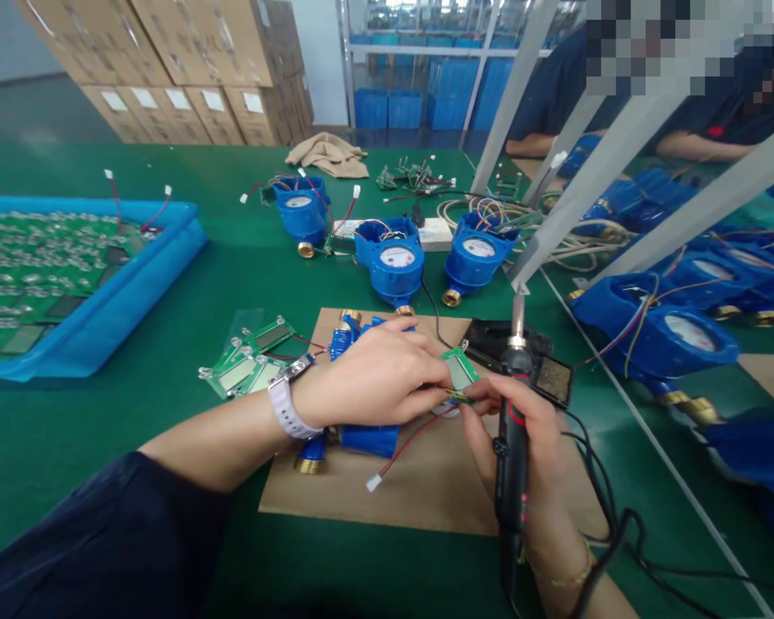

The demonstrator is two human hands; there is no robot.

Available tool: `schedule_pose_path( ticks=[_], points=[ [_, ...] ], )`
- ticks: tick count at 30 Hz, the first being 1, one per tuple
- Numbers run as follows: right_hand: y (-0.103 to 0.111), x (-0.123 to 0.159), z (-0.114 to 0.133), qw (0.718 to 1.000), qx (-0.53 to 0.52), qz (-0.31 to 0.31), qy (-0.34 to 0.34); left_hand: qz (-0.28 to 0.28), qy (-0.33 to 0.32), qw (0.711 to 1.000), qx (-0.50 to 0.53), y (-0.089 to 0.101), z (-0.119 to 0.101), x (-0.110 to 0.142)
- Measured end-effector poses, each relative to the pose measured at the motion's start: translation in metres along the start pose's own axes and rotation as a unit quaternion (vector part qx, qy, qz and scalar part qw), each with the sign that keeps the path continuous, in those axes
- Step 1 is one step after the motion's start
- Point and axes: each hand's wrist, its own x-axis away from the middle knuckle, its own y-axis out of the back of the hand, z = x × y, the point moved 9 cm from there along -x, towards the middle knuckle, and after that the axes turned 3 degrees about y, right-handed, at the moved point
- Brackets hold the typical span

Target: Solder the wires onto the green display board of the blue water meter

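My left hand (387,378) reaches over a blue water meter (371,438) lying on its side, most of it hidden beneath the hand. Its thumb and forefinger pinch thin coloured wires (452,393) at the lower edge of a small green circuit board with a display (460,370). My right hand (535,430) grips a black soldering iron (511,473), tip pointing up and away. The same hand's thumb and fingertips meet at the wires beside the left fingertips. A red-and-black lead with a white connector (374,483) hangs over the brown board (439,481).
Left of the meter lie several display boards (248,365). A blue tray (187,236) of circuit boards stands far left. Behind are blue water meters (393,258) and a soldering iron stand (551,378). Metal posts (574,172) rise on the right, with black cable (610,481) below and other people beyond.
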Motion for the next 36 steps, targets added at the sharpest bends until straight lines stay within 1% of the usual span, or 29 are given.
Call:
schedule_pose_path(
  ticks=[4, 11, 15, 18, 22, 27, 30, 33, 36],
  points=[
    [-0.007, 0.002, -0.001, 1.000, 0.004, 0.022, -0.009, 0.004, 0.008, 1.000, -0.006, -0.002, 0.000, -0.001],
    [-0.004, 0.003, -0.006, 1.000, 0.005, 0.014, -0.027, -0.013, 0.010, 1.000, 0.005, 0.002, -0.001, -0.001],
    [-0.003, 0.000, -0.003, 0.999, -0.008, 0.024, -0.031, -0.021, 0.008, 1.000, 0.008, 0.001, -0.001, 0.000],
    [-0.005, 0.000, -0.006, 0.998, -0.015, 0.035, -0.041, -0.021, 0.011, 1.000, 0.011, 0.001, -0.001, 0.000],
    [-0.004, 0.002, -0.005, 0.999, -0.018, 0.025, -0.023, -0.015, 0.027, 0.999, 0.014, 0.001, -0.001, 0.001],
    [0.002, 0.000, 0.002, 1.000, -0.009, 0.014, -0.001, -0.012, 0.059, 0.998, 0.011, 0.001, -0.002, 0.002],
    [0.004, -0.004, 0.003, 1.000, -0.002, 0.026, -0.003, -0.023, 0.077, 0.997, -0.003, 0.001, -0.003, 0.003],
    [0.009, -0.005, -0.003, 0.999, 0.007, 0.029, -0.017, -0.024, 0.098, 0.995, -0.024, -0.001, -0.004, 0.003],
    [0.026, 0.001, -0.016, 0.999, 0.017, -0.011, -0.049, -0.031, 0.112, 0.992, -0.045, -0.003, -0.006, 0.002]
  ],
)
